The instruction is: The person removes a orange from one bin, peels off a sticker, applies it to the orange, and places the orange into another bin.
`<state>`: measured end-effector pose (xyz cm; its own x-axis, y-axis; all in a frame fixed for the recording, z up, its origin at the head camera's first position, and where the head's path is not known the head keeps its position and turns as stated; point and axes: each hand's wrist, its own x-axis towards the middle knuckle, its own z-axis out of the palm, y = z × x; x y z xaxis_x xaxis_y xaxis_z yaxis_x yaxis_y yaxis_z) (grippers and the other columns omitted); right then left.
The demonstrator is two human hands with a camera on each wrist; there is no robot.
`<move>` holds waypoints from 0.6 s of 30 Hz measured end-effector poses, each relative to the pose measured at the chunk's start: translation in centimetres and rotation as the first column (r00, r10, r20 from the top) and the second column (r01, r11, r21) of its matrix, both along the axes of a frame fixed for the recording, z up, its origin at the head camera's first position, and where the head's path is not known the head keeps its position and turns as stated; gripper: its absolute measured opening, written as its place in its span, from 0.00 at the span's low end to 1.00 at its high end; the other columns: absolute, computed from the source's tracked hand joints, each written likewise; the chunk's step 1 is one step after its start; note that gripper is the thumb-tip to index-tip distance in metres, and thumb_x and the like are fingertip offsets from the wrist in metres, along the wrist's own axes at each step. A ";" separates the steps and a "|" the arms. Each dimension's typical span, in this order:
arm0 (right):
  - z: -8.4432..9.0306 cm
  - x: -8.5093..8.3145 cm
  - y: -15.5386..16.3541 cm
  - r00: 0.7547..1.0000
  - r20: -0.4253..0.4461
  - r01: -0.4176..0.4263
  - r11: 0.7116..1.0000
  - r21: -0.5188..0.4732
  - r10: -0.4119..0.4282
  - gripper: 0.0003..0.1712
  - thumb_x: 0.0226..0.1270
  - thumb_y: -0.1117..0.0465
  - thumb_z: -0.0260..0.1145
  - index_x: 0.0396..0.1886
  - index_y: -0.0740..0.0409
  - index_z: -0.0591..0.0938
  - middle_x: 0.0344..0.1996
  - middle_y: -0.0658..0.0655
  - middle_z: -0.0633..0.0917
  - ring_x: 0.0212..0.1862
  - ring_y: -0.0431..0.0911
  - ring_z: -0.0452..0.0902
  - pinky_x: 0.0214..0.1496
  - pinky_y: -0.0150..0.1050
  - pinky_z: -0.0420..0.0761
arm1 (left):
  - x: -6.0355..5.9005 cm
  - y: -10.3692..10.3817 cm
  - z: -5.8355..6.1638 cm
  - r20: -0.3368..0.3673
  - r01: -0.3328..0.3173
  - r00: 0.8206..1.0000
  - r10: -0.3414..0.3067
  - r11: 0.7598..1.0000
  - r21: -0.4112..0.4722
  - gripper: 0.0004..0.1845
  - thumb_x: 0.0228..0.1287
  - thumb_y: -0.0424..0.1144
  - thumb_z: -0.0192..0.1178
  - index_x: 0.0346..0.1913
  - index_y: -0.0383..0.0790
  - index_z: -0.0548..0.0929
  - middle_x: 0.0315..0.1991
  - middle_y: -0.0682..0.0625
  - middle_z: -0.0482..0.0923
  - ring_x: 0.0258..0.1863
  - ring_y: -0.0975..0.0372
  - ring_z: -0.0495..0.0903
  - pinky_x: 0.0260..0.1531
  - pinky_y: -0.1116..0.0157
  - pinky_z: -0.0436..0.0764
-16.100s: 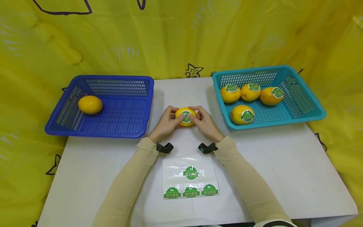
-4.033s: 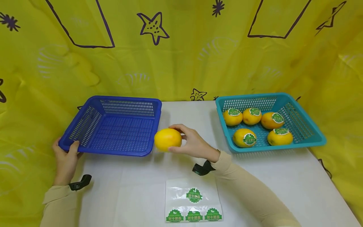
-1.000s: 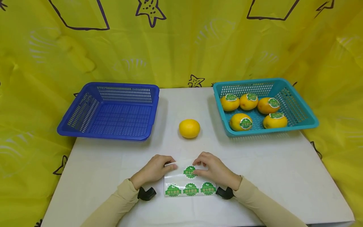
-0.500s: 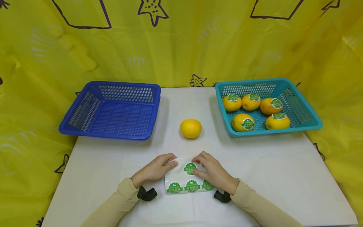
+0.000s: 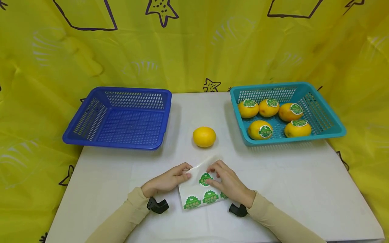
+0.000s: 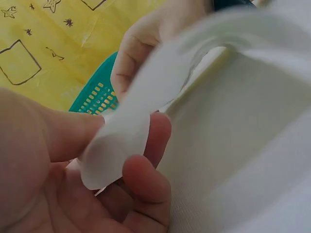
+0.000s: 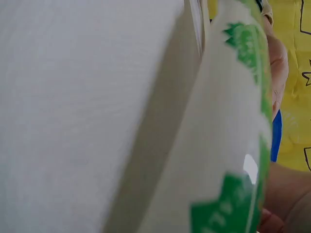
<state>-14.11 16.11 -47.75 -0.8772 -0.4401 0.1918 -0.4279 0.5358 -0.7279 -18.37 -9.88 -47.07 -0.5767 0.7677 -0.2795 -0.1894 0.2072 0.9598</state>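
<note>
A glossy sticker sheet point(image 5: 199, 189) with several green round labels lies near the table's front edge, its far end lifted and curled. My left hand point(image 5: 170, 179) pinches the sheet's left corner point(image 6: 114, 155) between thumb and fingers. My right hand point(image 5: 228, 182) pinches at the upper green sticker point(image 5: 205, 179). In the right wrist view the sheet point(image 7: 233, 145) fills the frame with green labels along its edge. A plain yellow citrus fruit point(image 5: 204, 136) sits on the white table behind the sheet, apart from both hands.
An empty blue basket point(image 5: 91, 135) stands at the back left. A teal basket point(image 5: 240, 130) at the back right holds several labelled yellow fruits point(image 5: 259, 130). A yellow patterned cloth hangs behind and around the table point(image 5: 291, 189).
The sheet's far end has lifted off the table and curled up between my hands, tilting slightly. Both hands stay on it; the fruit has not moved.
</note>
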 end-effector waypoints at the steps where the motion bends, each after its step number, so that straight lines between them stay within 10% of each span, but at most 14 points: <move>1: 0.0 0.0 0.0 1.000 0.000 0.001 1.000 -0.008 -0.001 0.15 0.61 0.59 0.73 0.45 0.55 0.79 0.40 0.47 0.74 0.35 0.39 0.67 0.34 0.31 0.72 | -0.1 0.0 -0.1 0.013 0.000 1.000 -0.001 1.000 0.003 0.13 0.78 0.38 0.45 0.57 0.32 0.68 0.43 0.43 0.83 0.35 0.57 0.82 0.39 0.65 0.79; 5: 0.0 -0.1 0.0 1.000 0.002 -0.004 1.000 -0.022 0.005 0.09 0.63 0.64 0.71 0.39 0.53 0.78 0.37 0.45 0.74 0.34 0.39 0.67 0.33 0.31 0.72 | -0.2 0.0 0.0 -0.002 -0.005 1.000 0.005 1.000 -0.007 0.13 0.78 0.38 0.47 0.57 0.33 0.69 0.42 0.44 0.84 0.34 0.57 0.83 0.37 0.64 0.81; 9: 0.4 -0.2 0.3 0.999 0.012 -0.034 0.999 -0.035 0.034 0.09 0.65 0.66 0.69 0.37 0.52 0.77 0.35 0.43 0.75 0.35 0.38 0.69 0.35 0.32 0.74 | -0.3 -0.2 0.5 -0.204 -0.049 0.979 0.021 0.990 -0.132 0.12 0.76 0.41 0.51 0.55 0.40 0.73 0.42 0.51 0.84 0.37 0.60 0.82 0.40 0.63 0.80; 18: 2.3 -0.8 1.0 0.989 0.110 -0.082 0.989 -0.125 0.096 0.05 0.67 0.62 0.67 0.38 0.50 0.79 0.32 0.41 0.79 0.34 0.38 0.73 0.35 0.33 0.75 | 0.0 -0.3 2.4 -0.639 -0.292 0.768 -0.034 0.870 -0.397 0.28 0.58 0.51 0.71 0.55 0.40 0.77 0.51 0.48 0.77 0.51 0.54 0.72 0.55 0.54 0.70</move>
<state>-14.87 17.12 -45.44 -0.8549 -0.4972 0.1479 -0.3794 0.4049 -0.8319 -18.37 -10.15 -44.63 -0.8265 0.5499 -0.1205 0.3407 0.6589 0.6706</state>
